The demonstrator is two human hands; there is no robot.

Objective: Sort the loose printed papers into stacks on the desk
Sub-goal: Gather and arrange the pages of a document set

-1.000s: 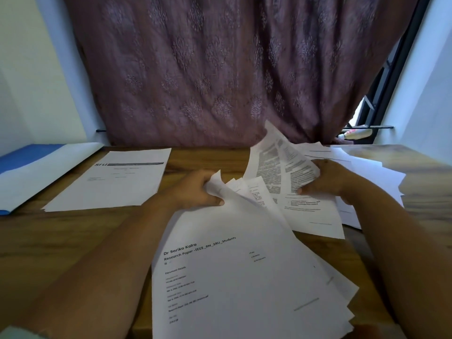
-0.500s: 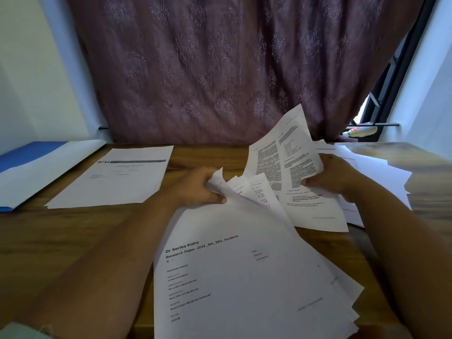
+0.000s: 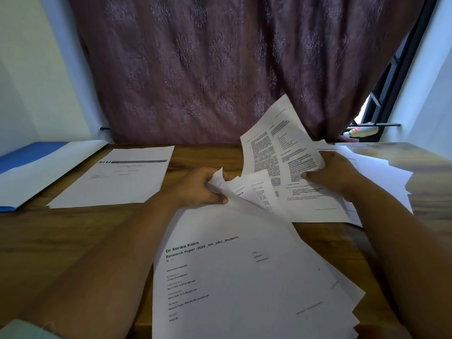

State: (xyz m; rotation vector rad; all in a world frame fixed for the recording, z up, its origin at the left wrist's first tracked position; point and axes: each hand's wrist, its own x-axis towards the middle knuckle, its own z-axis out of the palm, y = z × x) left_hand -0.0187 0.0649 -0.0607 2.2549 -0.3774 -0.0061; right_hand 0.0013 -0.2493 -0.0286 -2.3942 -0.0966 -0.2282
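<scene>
The left hand (image 3: 204, 189) has its fingers curled around the far corner of a thick bundle of papers (image 3: 239, 277), and the thumb presses the crumpled upper corners together. The right hand (image 3: 333, 173) pinches a printed sheet (image 3: 276, 148) by its right edge, thumb on the printed side, and holds it lifted and tilted, with the free top corner pointing up toward the curtain (image 3: 220, 64). This sheet is thin and bends in a soft curve; it carries two columns of dense black text.

Between the two hands, some smaller page corners fan out of the bundle, wrinkled and not aligned. The bundle spreads from the left hand toward the person, its top page smooth and white with a bold title line, and the lower edges of the sheets under it show like steps on the right side.

Under and beyond the right hand lies a loose pile of white sheets (image 3: 381, 177), flat, with the corners going in different directions, near the right edge of the desk (image 3: 73, 241).

To the left of the left hand, well apart from it, a neat flat stack (image 3: 117, 177) with a dark header bar rests on the wood. Further left lies a blue folder (image 3: 27, 157) with a large white sheet over part of it. The desk is brown wood with visible grain, and a bare strip of it stays open between the neat stack and the left forearm
</scene>
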